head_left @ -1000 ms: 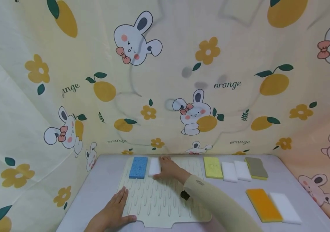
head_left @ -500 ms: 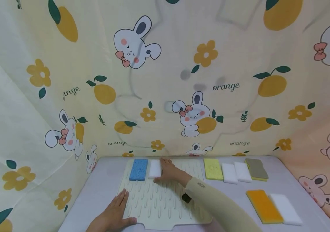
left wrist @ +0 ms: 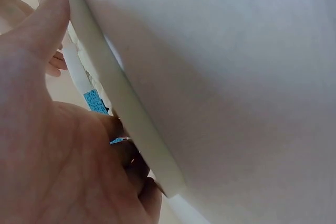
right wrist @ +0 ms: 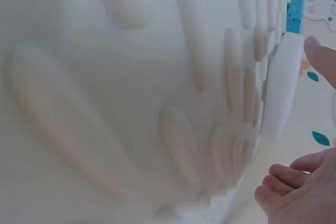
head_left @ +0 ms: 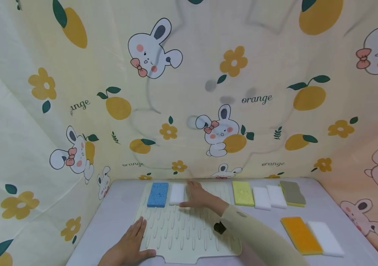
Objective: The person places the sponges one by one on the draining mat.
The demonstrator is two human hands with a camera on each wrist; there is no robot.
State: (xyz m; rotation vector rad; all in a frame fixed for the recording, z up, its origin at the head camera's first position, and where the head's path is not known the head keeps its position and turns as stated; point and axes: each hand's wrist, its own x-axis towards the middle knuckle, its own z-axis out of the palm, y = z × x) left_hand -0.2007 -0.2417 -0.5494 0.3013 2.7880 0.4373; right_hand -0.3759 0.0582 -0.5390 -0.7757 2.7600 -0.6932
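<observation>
A cream ribbed drying mat (head_left: 175, 231) lies flat on the table. Near its back edge sit a blue sponge (head_left: 157, 195) and, just right of it, a white sponge (head_left: 176, 194). My right hand (head_left: 199, 196) is beside the white sponge, its fingers extended and thumb apart. In the right wrist view a gap shows between those fingers and the white sponge (right wrist: 283, 85). My left hand (head_left: 128, 242) rests at the mat's left edge, fingers straight and thumb by the front corner. The left wrist view shows the mat's rim (left wrist: 126, 95) along that palm.
Back right on the table are a yellow sponge (head_left: 243, 193), two white sponges (head_left: 261, 198) and a grey-topped sponge (head_left: 292, 193). Closer, an orange sponge (head_left: 301, 235) lies against another white one (head_left: 326, 238). A printed curtain (head_left: 189, 92) stands behind and at both sides.
My right hand has let go of the white sponge and drawn slightly right, leaving it beside the blue one. The left hand stays at the mat's edge.
</observation>
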